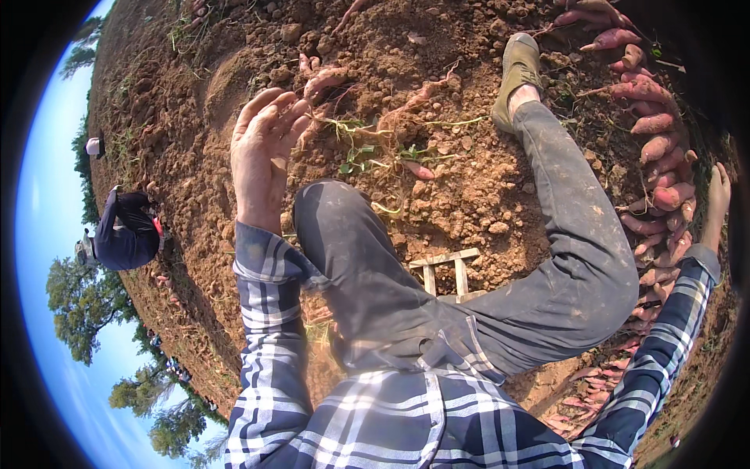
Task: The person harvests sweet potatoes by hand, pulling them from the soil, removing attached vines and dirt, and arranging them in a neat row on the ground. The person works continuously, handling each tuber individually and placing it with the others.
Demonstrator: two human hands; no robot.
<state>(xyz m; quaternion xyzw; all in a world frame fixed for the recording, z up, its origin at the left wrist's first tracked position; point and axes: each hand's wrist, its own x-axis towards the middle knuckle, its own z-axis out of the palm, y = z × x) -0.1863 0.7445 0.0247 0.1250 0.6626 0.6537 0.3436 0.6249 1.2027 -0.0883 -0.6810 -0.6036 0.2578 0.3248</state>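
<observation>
My left hand (263,140) is raised over the soil with its fingers loosely curved and nothing in them. Just past its fingertips lies a soil-covered sweet potato (325,80), with thin roots and a cut green vine (351,132) beside it. Whether the fingertips touch the vine is unclear. A long, dirt-caked root (419,99) and a small pink sweet potato (418,170) lie ahead of my knees. Far to the right, my right hand (719,190) reaches beyond a heaped row of sweet potatoes (674,196); its palm and anything in it are hidden.
A small wooden stool (443,258) shows between my legs. My shoe (518,73) rests on cloddy soil (469,205). Another person (126,231) crouches at the left, beside more sweet potatoes (164,281). The row continues behind my right arm.
</observation>
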